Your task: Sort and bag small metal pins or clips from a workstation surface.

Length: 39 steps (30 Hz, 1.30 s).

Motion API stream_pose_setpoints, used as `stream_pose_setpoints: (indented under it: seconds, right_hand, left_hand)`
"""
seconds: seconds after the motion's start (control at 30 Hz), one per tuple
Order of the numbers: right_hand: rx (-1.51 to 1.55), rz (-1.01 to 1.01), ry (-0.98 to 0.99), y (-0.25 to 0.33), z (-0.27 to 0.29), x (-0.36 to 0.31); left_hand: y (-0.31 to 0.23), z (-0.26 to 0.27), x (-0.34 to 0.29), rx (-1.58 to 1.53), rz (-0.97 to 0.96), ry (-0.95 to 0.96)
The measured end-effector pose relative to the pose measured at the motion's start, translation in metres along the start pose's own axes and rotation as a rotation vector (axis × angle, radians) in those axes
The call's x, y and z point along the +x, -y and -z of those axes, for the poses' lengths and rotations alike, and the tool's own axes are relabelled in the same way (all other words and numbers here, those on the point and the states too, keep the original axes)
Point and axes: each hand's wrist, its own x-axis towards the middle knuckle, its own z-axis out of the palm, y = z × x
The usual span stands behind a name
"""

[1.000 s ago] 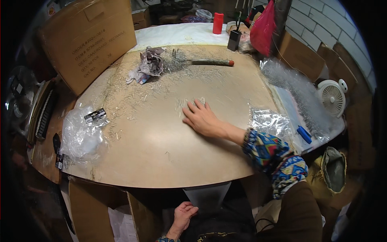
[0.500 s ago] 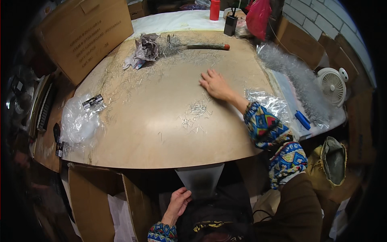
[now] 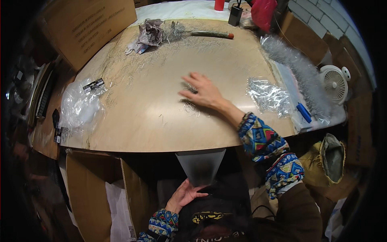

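Though loose, wires [image 3: 188, 108] (silvery); right grip [image 3: 206, 93] alongside.

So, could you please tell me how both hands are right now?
Left hand: at the grey bag; grip unclear.
Right hand: open, over wires.

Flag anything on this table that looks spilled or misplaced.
Thin, silvery bent wires lie loose across the smooth tan tabletop, around the crumpled greyish paper and by the bare right hand; scattered and uncontained, they look spilled.
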Motion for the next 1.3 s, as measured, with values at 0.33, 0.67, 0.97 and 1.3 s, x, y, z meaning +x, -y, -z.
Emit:
stream_pose_setpoints:
  seconds: [0.33, 0.67, 0.97, 1.3]
  right_hand:
    - [0.052, 0.146, -0.038, 0.124, -0.021, -0.081]
    - [0.533, 0.006, 0.296, 0.133, 0.064, -0.148]
    - [0.02, 0.346, 0.506, 0.116, 0.016, -0.215]
    - [0.368, 0.07, 0.086, 0.115, 0.032, -0.206]
  left_hand:
    - [0.006, 0.01, -0.003, 0.362, 0.054, -0.307]
    - [-0.005, 0.01, -0.004, 0.448, 0.101, -0.293]
    - [0.007, 0.01, -0.002, 0.366, 0.057, -0.225]
    - [0.008, 0.003, 0.007, 0.318, 0.134, -0.115]
